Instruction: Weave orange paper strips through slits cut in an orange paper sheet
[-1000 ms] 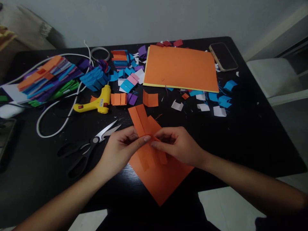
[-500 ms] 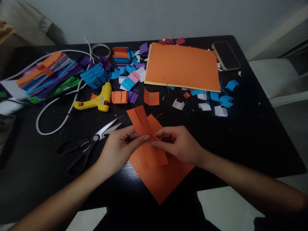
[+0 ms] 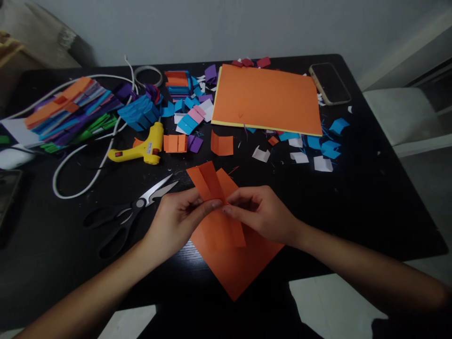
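A folded strip of orange paper (image 3: pixel 208 180) is pinched between both my hands, above the table. My left hand (image 3: pixel 178 212) grips its left edge, thumb on top and fingers behind. From the other side, my right hand (image 3: pixel 263 212) pinches the right edge, with its fingertips close to my left thumb. Lengthwise creases show on the strip, and its lower end hangs toward me. Under it an orange sheet (image 3: pixel 236 270) lies on the table with one corner pointing at me; the strip and my hands cover part of it. Black-handled scissors (image 3: pixel 140 202) lie open beside my left hand.
A yellow glue gun (image 3: pixel 151 146) lies behind the scissors, near a looped white cable (image 3: pixel 58 181). Folded colored paper pieces (image 3: pixel 139 113) are spread along the back. An orange sheet stack (image 3: pixel 266 99) and a phone (image 3: pixel 331 84) lie at the back right of the black table (image 3: pixel 370 197).
The strip's upper end has tipped a little down toward me and its visible faces have shifted. Both hands keep their pinch at nearly the same place.
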Motion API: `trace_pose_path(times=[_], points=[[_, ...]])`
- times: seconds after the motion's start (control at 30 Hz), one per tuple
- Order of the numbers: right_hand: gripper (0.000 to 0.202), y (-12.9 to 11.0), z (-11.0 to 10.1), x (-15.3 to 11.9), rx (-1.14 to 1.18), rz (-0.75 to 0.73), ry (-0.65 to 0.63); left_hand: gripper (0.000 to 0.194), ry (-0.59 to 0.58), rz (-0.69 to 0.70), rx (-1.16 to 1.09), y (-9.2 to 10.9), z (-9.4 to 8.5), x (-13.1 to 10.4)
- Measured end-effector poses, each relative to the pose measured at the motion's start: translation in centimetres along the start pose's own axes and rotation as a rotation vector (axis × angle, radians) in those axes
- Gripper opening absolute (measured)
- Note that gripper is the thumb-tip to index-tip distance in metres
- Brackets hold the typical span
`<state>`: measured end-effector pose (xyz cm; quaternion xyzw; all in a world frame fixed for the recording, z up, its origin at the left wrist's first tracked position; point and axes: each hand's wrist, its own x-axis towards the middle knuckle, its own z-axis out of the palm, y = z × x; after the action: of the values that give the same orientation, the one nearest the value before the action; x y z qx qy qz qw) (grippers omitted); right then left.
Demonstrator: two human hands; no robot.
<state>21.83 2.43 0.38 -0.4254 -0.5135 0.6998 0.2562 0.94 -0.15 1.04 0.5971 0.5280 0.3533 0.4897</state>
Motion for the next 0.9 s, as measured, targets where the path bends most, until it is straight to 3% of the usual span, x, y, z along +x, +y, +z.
trace_pose_path(times=[0.23,0.37,0.6,0.9], points=[[0.016,0.01,0.04,0.04,-0.024,-0.041,0.033,0.018,0.011,-0.038,-0.055,0.12,0.04,0.16],[0.013,0.09,0.22,-0.16,-0.069,-0.121,0.088,0.006,-0.014,-0.024,-0.083,-0.04,0.02,0.20],[0.008,-0.30,0.30,-0.81,-0.167,-0.282,0.145,0.009,-0.004,0.055,-0.016,-0.36,0.02,-0.41],[0.013,-0.56,-0.06,-0.26,-0.014,-0.196,0.065,0.008,-0.040,-0.007,-0.158,-0.38,0.14,-0.33]])
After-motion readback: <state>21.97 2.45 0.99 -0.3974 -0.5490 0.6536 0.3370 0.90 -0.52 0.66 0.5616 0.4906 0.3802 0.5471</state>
